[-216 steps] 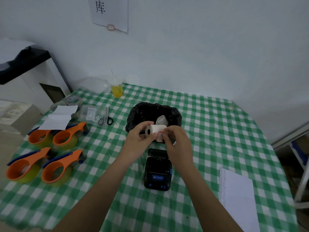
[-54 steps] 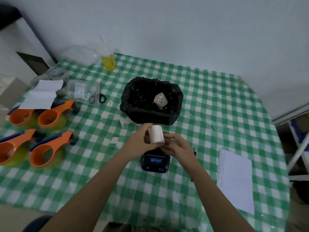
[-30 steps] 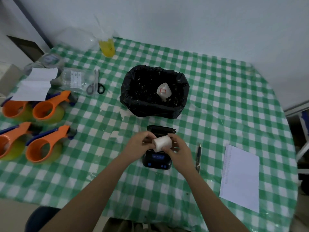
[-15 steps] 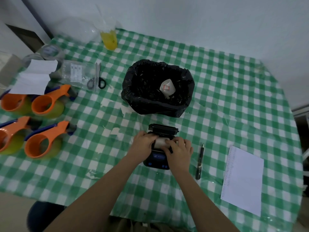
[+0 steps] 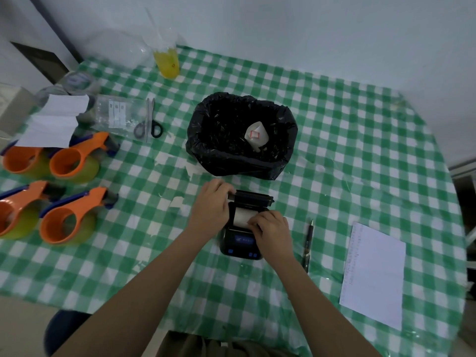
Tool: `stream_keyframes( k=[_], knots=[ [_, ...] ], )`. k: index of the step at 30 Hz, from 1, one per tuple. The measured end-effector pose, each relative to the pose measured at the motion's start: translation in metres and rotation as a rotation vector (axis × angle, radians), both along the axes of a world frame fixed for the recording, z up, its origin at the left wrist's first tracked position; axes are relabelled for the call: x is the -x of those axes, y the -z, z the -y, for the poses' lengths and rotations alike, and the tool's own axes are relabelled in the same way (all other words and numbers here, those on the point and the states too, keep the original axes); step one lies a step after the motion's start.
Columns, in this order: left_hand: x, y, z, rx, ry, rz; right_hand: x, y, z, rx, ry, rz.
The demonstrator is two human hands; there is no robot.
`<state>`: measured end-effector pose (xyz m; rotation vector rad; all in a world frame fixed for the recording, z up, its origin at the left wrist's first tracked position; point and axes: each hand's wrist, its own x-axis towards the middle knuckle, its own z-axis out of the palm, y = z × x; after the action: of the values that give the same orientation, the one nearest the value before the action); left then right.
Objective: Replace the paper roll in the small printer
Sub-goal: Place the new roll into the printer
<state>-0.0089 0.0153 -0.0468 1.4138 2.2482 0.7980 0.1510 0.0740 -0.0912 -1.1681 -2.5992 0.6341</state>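
Observation:
The small black printer (image 5: pixel 240 247) sits on the green checked table with its lid (image 5: pixel 253 197) swung up at the far side. A white paper roll (image 5: pixel 241 216) lies inside its open bay. My left hand (image 5: pixel 212 204) grips the printer's left side at the lid hinge. My right hand (image 5: pixel 273 229) rests on the right part of the roll, fingertips pinching the paper's loose edge over the bay's front lip. A used white roll with a red label (image 5: pixel 257 134) lies in the black-lined bin (image 5: pixel 224 155) behind the printer.
A pen (image 5: pixel 308 244) lies just right of the printer, a white sheet (image 5: pixel 373 274) further right. Several orange tape dispensers (image 5: pixel 68 217) fill the left side. Scissors (image 5: pixel 148 124), plastic bags and a yellow drink (image 5: pixel 167 61) stand at the back left.
Both hands carried the new roll from above the printer down into the open bay. The left hand has shifted to the printer's left side and the right now pinches the paper's end.

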Motion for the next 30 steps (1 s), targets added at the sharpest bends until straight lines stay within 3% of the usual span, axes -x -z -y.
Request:
stream_keyframes(
  k=[5, 13, 24, 30],
  knots=[
    [-0.002, 0.004, -0.013, 0.131, 0.229, -0.074, -0.002, -0.002, 0.005, -0.043, -0.043, 0.017],
    [-0.005, 0.006, 0.003, 0.1, 0.218, 0.03, -0.011, 0.004, 0.014, -0.16, -0.054, 0.004],
    [-0.013, 0.014, 0.028, 0.146, 0.215, 0.076, -0.016, 0.002, 0.018, -0.17, -0.011, -0.077],
    [-0.013, 0.019, 0.03, 0.195, 0.245, 0.067, -0.015, -0.003, 0.016, -0.018, 0.004, -0.095]
  ],
)
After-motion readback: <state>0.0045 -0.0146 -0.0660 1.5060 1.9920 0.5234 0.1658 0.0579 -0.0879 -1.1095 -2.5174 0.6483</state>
